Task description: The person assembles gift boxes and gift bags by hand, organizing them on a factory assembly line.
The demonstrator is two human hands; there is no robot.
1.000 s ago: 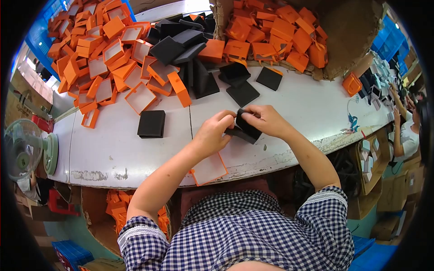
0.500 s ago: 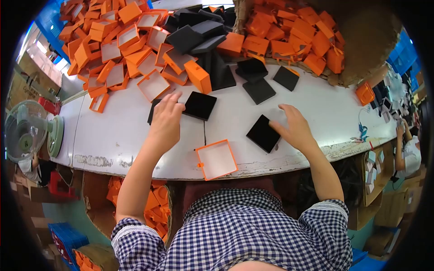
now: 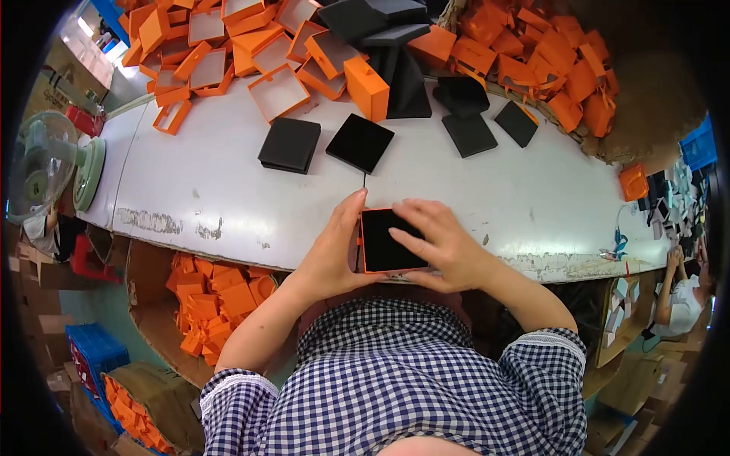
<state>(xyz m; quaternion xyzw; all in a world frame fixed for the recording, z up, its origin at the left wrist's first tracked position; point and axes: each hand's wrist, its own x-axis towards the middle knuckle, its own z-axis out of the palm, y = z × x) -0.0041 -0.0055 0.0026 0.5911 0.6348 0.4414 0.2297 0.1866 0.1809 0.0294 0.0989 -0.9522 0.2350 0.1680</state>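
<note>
Near the table's front edge lies a shallow orange box with a black square pad inside its rim. My left hand is cupped around the box's left side, its thumb along the front edge and its fingers up the side. Over the right part of the pad, my right hand has its fingers on the surface and its thumb at the front; it hides the right edge. Beyond my hands lie another black pad and a small stack of dark pads.
Orange box trays are heaped at the back left, beside piled black pieces. More dark pads lie to the right. A carton spills orange boxes. A fan stands left; another person is far right.
Both hands have come together at the orange box. The right hand brought the black pad from the right into it. The left hand left the dark stack. The view has tilted downward.
</note>
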